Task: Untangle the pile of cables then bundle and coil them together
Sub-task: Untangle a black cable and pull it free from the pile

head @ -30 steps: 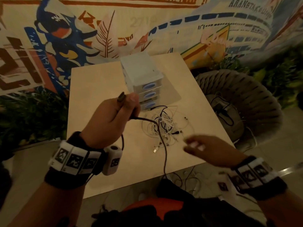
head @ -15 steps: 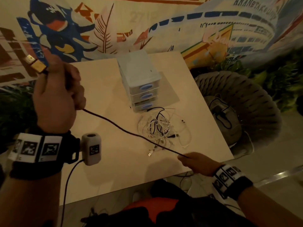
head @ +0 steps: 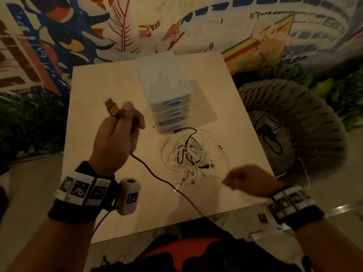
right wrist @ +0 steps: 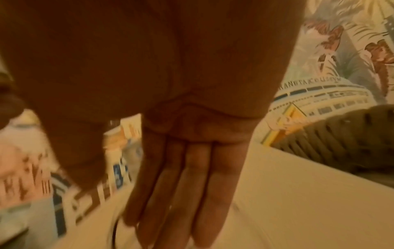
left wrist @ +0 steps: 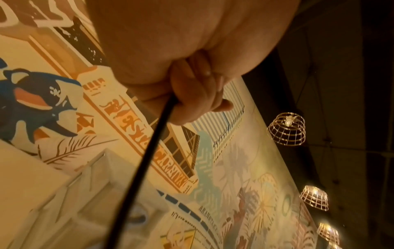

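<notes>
Left hand (head: pixel 117 138) grips the black cable (head: pixel 157 178) below its yellow plug — fingers curled tight. Right hand (head: pixel 247 180) hovers flat-fingered, empty, beside the tangled pile (head: pixel 191 154) on the table (head: pixel 102 91). Risk: the cable's trailing end — off the table edge — could snag.

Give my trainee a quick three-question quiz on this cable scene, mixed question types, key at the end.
1. True or false: the left hand grips the black cable near its yellow plug.
2. The right hand is: A) gripping the drawer unit B) open, over the table C) in the pile.
3. Fill in: the tangled pile lies in front of the ____.

Key: 1 true; 2 B; 3 drawer unit.
</notes>
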`<state>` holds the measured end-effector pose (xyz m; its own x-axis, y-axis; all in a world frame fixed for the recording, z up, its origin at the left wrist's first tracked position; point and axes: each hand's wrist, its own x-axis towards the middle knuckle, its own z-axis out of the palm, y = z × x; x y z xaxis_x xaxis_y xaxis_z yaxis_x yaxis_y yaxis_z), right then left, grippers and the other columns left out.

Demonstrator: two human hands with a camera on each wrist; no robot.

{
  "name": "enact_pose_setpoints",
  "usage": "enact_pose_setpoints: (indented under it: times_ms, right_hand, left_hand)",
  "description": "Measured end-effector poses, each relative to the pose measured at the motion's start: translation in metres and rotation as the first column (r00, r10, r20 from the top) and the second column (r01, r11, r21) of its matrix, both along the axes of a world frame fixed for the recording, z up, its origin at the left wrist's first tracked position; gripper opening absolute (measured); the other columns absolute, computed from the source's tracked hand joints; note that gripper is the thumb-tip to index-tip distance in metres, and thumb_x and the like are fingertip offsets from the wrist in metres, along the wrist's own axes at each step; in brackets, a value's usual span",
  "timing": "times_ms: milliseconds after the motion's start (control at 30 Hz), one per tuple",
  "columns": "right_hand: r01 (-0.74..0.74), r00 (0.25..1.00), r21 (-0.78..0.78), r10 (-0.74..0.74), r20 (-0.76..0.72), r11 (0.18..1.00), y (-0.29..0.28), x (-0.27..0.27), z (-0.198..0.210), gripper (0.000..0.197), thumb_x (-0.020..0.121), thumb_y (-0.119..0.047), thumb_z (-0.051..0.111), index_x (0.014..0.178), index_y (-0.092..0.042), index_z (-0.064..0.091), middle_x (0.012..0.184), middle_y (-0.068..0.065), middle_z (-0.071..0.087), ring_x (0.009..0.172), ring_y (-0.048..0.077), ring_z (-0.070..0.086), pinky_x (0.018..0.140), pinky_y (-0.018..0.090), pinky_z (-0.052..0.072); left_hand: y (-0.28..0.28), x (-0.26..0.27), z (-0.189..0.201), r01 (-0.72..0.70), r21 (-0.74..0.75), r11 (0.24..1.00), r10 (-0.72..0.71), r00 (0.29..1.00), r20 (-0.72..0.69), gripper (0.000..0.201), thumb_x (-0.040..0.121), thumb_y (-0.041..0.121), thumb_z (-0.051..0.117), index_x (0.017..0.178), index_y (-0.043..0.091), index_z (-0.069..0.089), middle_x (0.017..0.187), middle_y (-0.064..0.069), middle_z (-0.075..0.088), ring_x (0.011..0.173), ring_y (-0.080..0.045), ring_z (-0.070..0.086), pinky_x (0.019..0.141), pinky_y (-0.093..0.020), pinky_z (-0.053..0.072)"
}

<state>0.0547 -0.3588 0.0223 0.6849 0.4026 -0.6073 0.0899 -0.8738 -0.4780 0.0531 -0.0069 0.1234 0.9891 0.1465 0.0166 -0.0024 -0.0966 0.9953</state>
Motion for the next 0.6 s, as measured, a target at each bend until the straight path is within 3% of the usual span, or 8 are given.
enact_pose_setpoints:
  times_ms: [67, 167, 267, 367, 400, 467, 500, 600]
  right_hand:
    - [0.140, 0.977, 0.154, -0.161, 0.136, 0.978, 0.012, 0.046, 0.023, 0.038, 0.092, -0.061, 0.053, 0.085, -0.029, 0.074, 0.077, -0.013, 0.073, 0.071, 0.000, 0.069, 0.077, 0.023, 0.053]
    - [0.228, 0.947, 0.270, -0.278, 0.164, 0.935, 0.033, 0.117, 0.023, 0.040, 0.098, -0.052, 0.052, 0.088, -0.020, 0.074, 0.080, -0.004, 0.075, 0.070, 0.012, 0.072, 0.080, 0.035, 0.058]
    - [0.115, 0.975, 0.048, -0.122, 0.184, 0.992, 0.061, 0.178, -0.002, 0.048, 0.100, -0.056, 0.048, 0.098, -0.015, 0.073, 0.096, 0.001, 0.074, 0.088, 0.020, 0.071, 0.090, 0.039, 0.054]
    - [-0.058, 0.987, -0.208, 0.088, 0.137, 0.976, 0.091, 0.213, -0.037, 0.057, 0.097, -0.060, 0.048, 0.115, -0.010, 0.069, 0.115, 0.008, 0.067, 0.108, 0.029, 0.061, 0.095, 0.037, 0.048]
    - [-0.092, 0.984, -0.249, 0.126, 0.124, 0.964, 0.099, 0.220, -0.049, 0.060, 0.095, -0.064, 0.050, 0.112, -0.010, 0.071, 0.112, 0.008, 0.067, 0.106, 0.029, 0.062, 0.094, 0.036, 0.049]
    - [-0.121, 0.977, -0.307, 0.168, 0.129, 0.944, 0.111, 0.231, -0.069, 0.062, 0.085, -0.075, 0.054, 0.083, -0.016, 0.071, 0.094, 0.004, 0.070, 0.085, 0.025, 0.063, 0.087, 0.037, 0.053]
    - [-0.147, 0.972, -0.336, 0.198, 0.123, 0.930, 0.116, 0.235, -0.077, 0.061, 0.081, -0.078, 0.056, 0.072, -0.018, 0.063, 0.085, 0.004, 0.067, 0.076, 0.023, 0.060, 0.081, 0.037, 0.052]
    - [-0.235, 0.956, -0.383, 0.283, 0.074, 0.893, 0.127, 0.238, -0.092, 0.054, 0.082, -0.065, 0.069, 0.072, -0.014, 0.055, 0.087, 0.004, 0.063, 0.080, 0.025, 0.056, 0.077, 0.035, 0.048]
  left_hand:
    - [-0.010, 0.001, -0.010, 0.042, 0.002, 0.999, -0.042, 0.999, -0.030, 0.051, 0.109, 0.037, 0.030, 0.072, 0.020, 0.060, 0.047, -0.002, 0.028, 0.039, -0.019, 0.021, 0.040, -0.029, 0.017]
    - [-0.020, 0.003, -0.022, 0.048, 0.056, 0.997, -0.043, 0.995, -0.093, 0.051, 0.108, 0.042, 0.031, 0.071, 0.022, 0.060, 0.047, -0.002, 0.031, 0.041, -0.021, 0.024, 0.042, -0.034, 0.017]
    - [-0.025, 0.004, -0.031, 0.045, 0.102, 0.994, -0.031, 0.990, -0.139, 0.053, 0.108, 0.041, 0.030, 0.072, 0.019, 0.061, 0.046, -0.001, 0.033, 0.042, -0.021, 0.027, 0.043, -0.032, 0.020]
    - [-0.026, 0.004, -0.040, 0.030, 0.159, 0.987, -0.002, 0.985, -0.171, 0.053, 0.107, 0.044, 0.030, 0.071, 0.021, 0.061, 0.047, -0.004, 0.035, 0.043, -0.023, 0.029, 0.044, -0.031, 0.022]
    - [-0.026, 0.004, -0.042, 0.024, 0.178, 0.984, 0.008, 0.984, -0.177, 0.052, 0.107, 0.045, 0.030, 0.072, 0.021, 0.061, 0.047, -0.004, 0.036, 0.043, -0.022, 0.030, 0.044, -0.030, 0.023]
    - [-0.023, 0.005, -0.047, 0.013, 0.207, 0.978, 0.026, 0.982, -0.185, 0.051, 0.105, 0.046, 0.030, 0.073, 0.022, 0.061, 0.047, -0.001, 0.037, 0.043, -0.020, 0.033, 0.044, -0.028, 0.025]
    - [-0.022, 0.005, -0.050, 0.008, 0.225, 0.974, 0.035, 0.982, -0.187, 0.050, 0.105, 0.046, 0.030, 0.074, 0.023, 0.061, 0.047, 0.001, 0.037, 0.043, -0.017, 0.033, 0.044, -0.027, 0.027]
    - [-0.017, 0.004, -0.057, 0.014, 0.297, 0.955, 0.048, 0.979, -0.200, 0.050, 0.106, 0.047, 0.029, 0.076, 0.026, 0.061, 0.049, 0.003, 0.038, 0.044, -0.013, 0.035, 0.046, -0.023, 0.029]
